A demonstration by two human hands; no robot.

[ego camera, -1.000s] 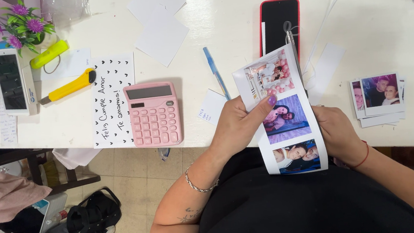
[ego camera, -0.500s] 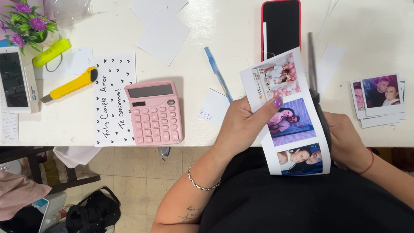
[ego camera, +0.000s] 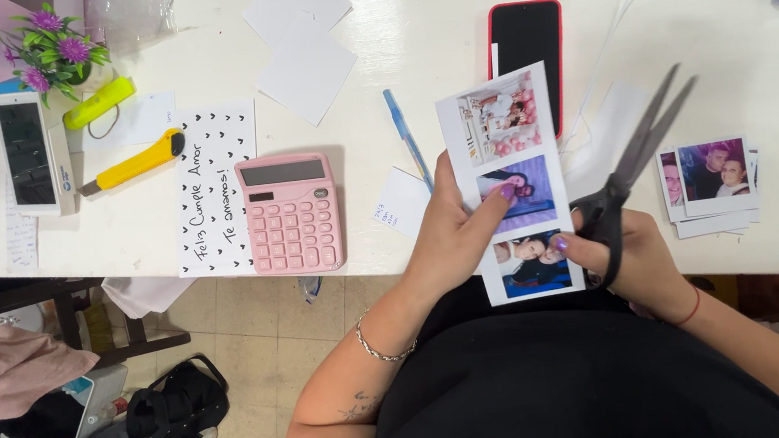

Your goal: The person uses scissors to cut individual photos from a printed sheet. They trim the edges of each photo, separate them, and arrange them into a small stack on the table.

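Head view, at a white table:

— What do the hands hold?

— A person's left hand [ego camera: 455,232] is clamped on a printed strip of three photos [ego camera: 510,183], thumb across the middle picture, fingers behind the sheet. The right hand [ego camera: 635,258] grips black scissors [ego camera: 631,165], fingers through the handles, its thumb touching the strip's lower right edge. The blades point up and away from the hand, only slightly parted, just beside the strip and not on it.

— Where does the strip sit?

— Between the two hands, held upright over the table's [ego camera: 732,48] near edge, its top overlapping a red-cased phone [ego camera: 528,47] lying beyond it.

— And around the hands?

— Right of the scissor hand lies a small stack of cut photos [ego camera: 713,183]. Left of the holding hand are a blue pen [ego camera: 408,137], a small paper note [ego camera: 398,203], then a pink calculator [ego camera: 290,214] beside a card printed with small hearts [ego camera: 214,187]. Farther left rest a yellow utility knife [ego camera: 133,162], a yellow highlighter [ego camera: 98,102], a white device with a dark screen [ego camera: 27,152] and a pot of purple flowers [ego camera: 53,51]. Blank paper squares [ego camera: 304,43] lie well beyond the hands.
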